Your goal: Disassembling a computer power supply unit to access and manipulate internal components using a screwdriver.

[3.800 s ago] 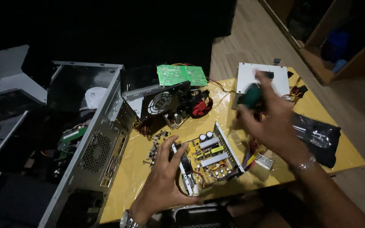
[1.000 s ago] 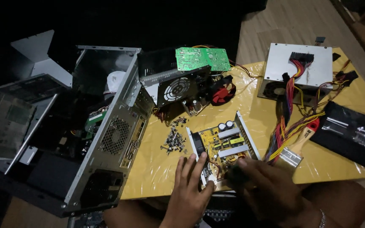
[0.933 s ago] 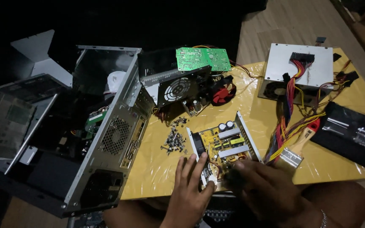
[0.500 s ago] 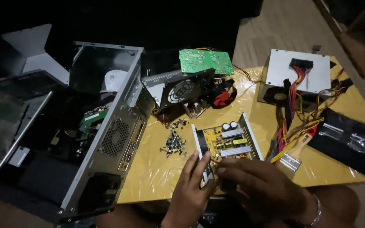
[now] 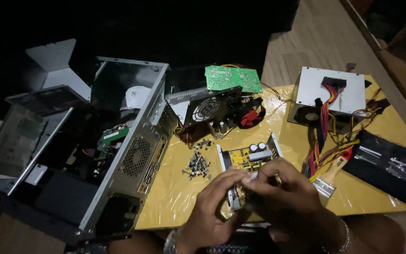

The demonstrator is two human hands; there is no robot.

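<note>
Both hands are down at the near edge of the yellow bench (image 5: 278, 136), working over the opened power supply board (image 5: 247, 157), a yellow circuit board sitting in its shallow metal tray. The left hand (image 5: 212, 207) comes in from below, its fingers (image 5: 226, 181) curled against the tray's near left corner. The right hand (image 5: 283, 197) overlaps it from the right, fingertips pinched together on something small and pale right above the board's near end (too blurred to say what it is). So neither hand is loose: both are bent in and gripping at the board's front edge.

This board looks stiff but delicate, I'd judge: light in the hand, studded with capacitors and coils that shouldn't take any pressure. The metal tray rim is the safer place to hold, not the components.

Just left of it lies a pile of loose screws (image 5: 198, 162), small and easy to scatter. Further left stands the open computer case (image 5: 132, 155), side panel off. Behind the board sits another power supply with a fan grille (image 5: 207, 108), a green circuit board (image 5: 233, 77) resting on top. To the right, a grey power supply (image 5: 332, 89) trails its coloured cable bundle (image 5: 327, 141) towards a black anti-static bag (image 5: 386, 164).
</note>
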